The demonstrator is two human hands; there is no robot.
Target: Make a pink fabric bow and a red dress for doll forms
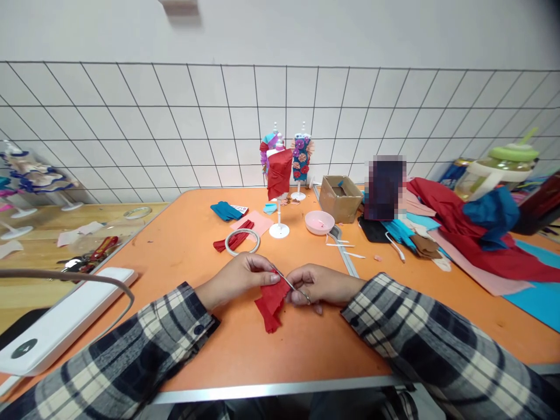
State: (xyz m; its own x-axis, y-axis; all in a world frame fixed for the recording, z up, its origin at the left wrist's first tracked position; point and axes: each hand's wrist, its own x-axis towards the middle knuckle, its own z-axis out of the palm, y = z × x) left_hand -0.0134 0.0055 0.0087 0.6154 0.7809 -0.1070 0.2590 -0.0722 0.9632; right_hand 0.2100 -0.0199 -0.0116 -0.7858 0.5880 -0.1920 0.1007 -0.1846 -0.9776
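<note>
Just above the orange table, my left hand (pixel 254 273) pinches the upper edge of a crinkled red crepe paper piece (pixel 272 300), which hangs down with a folded lower end. My right hand (pixel 312 284) is closed around slim silvery scissors (pixel 286 281); their tips point at the paper's top edge, near my left fingertips. The right fingers partly hide the handles. Straight ahead of both hands, a small white mannequin (pixel 279 219) on a round base wears wrapped red paper (pixel 279 174).
A tape roll (pixel 229 247) lies on red strips ahead of my left hand. Beyond are a pink bowl (pixel 319 223), cardboard box (pixel 340 199) and two decorated mannequins (pixel 301 154). Coloured paper (pixel 472 227) piles up at right. A white power strip (pixel 65 321) with a cable sits left.
</note>
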